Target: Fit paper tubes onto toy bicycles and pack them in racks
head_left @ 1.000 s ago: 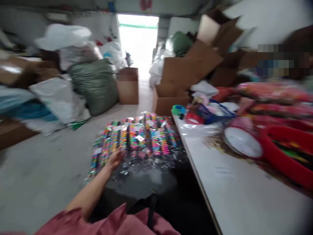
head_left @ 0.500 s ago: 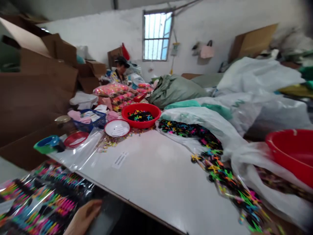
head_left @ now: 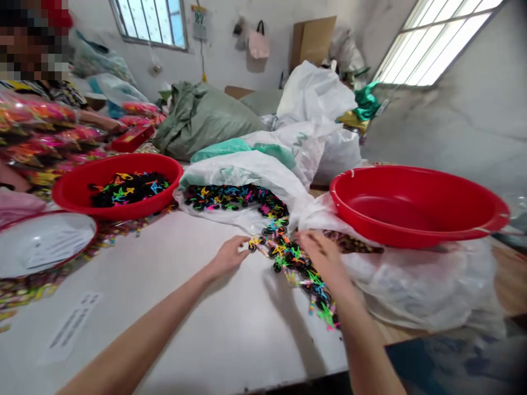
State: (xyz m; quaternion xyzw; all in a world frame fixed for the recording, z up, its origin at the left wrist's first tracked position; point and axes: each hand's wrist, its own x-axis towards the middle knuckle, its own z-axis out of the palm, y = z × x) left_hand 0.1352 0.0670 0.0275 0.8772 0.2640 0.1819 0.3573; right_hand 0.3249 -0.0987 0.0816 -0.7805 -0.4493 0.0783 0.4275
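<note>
A pile of small toy bicycles point(head_left: 284, 249) in bright colours with black wheels runs across the white table, mixed with little striped pieces. My left hand point(head_left: 230, 257) is at the pile's left edge, thumb and forefinger parted beside a yellow toy bicycle point(head_left: 256, 241); whether they touch it is unclear. Over the right side of the pile is my right hand point(head_left: 321, 252), its fingers smeared by motion. Behind the hands, a white sack point(head_left: 255, 164) lies with its mouth open, more toy bicycles spilling out.
A red basin point(head_left: 164, 162) with toy bicycles stands at the left, beside a white red-rimmed dish point(head_left: 53, 230) holding paper slips. Another red basin point(head_left: 415, 219) rests on plastic sacks at the right. A printed label point(head_left: 74, 323) lies on the table. A person point(head_left: 53, 88) sits back left.
My view has swung right and closer to the pile. One hand was low at the left by bagged toys; now both my hands are at the toy bicycles.
</note>
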